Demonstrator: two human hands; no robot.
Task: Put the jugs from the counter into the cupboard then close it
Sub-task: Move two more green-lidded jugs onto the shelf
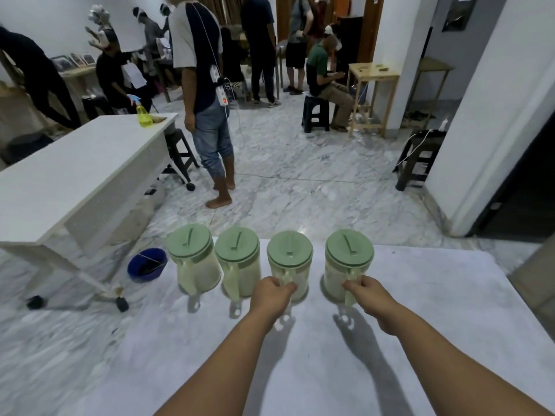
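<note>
Four jugs are lined up in a row along the far edge of the desk, in the lower middle of the frame, each capped with a pale green lid. From left to right: the first jug and the second jug stand untouched, close beside each other. The third jug is held by its handle in the left hand, whose fingers are curled around it. The fourth jug is likewise gripped at the handle by the right hand.

The bodies appear to be translucent plastic, so they are judged light, stiff and not fragile; whether anything is inside cannot be told. The handle is judged the surest place to take hold, since the smooth round walls may slip. The lids seem to be seated, but their tightness cannot be judged, so lifting by them is best avoided.

The desk is white and smooth-looking. Beyond it a marbled floor is seen, with a blue basin at lower left, a long white table at left, and several people at upper centre. No cupboard is in view.
</note>
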